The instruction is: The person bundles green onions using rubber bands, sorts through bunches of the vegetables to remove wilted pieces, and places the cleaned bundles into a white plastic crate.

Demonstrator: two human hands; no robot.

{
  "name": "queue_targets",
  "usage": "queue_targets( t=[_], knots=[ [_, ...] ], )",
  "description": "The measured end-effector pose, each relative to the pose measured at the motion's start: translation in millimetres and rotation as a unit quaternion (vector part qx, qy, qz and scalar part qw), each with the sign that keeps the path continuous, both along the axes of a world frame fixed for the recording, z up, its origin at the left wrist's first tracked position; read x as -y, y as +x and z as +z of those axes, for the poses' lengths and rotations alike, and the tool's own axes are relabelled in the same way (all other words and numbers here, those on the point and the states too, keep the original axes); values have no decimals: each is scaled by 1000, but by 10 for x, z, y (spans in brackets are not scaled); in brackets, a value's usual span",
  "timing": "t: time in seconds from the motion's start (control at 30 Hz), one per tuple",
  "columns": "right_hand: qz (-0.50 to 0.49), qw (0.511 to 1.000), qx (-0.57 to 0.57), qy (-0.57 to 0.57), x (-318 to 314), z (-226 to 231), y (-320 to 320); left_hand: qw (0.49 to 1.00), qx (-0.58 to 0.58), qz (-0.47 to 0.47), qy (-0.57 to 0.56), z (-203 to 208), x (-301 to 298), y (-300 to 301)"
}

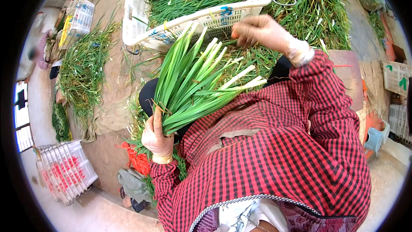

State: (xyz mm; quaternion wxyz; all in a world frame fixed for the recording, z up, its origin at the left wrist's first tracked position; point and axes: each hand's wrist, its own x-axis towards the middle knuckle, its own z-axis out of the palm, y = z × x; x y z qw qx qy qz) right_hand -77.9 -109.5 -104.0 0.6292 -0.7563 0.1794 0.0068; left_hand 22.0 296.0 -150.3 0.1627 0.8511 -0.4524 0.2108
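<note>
In my left hand is a fanned bunch of garlic chives, gripped low on its leafy end. The pale stem ends spread up and right, over my lap. My right hand is raised near the front right corner of a white plastic crate, apart from the bunch. Its fingers are curled in and slightly blurred. A small orange-red spot shows at the fingertips; whether it is something held I cannot make out. Both wrists show pale glove-like cuffs. More green chives lie inside the crate.
A large heap of loose greens lies right of the crate, another pile at left. Red-orange strings lie beside my left wrist. Stacked white crates stand at lower left, a blue-grey stool at right.
</note>
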Motion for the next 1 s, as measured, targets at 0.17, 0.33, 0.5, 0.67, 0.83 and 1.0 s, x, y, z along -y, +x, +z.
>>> queue_targets(
  t=[0.17, 0.33, 0.5, 0.67, 0.83, 1.0],
  knots=[
    [210, 917, 46, -337, -536, 115, -167, 1000, -7, -17, -11, 7, 82, 9],
    [103, 919, 166, -343, -246, -111, -158, 1000, -1, -17, 19, 102, 28, -25],
    [-43, 827, -16, -560, 348, -48, -343, 1000, -12, 5, 13, 31, -89, 12],
    [168, 880, 177, -407, -451, 176, -357, 996, -84, 22, 27, 47, -62, -2],
    [228, 858, 169, -427, -615, 66, -281, 991, -124, 15, 48, 187, 23, -68],
    [181, 875, 178, -412, -602, -36, -315, 989, -130, 24, 70, 240, 84, -118]
  ],
)
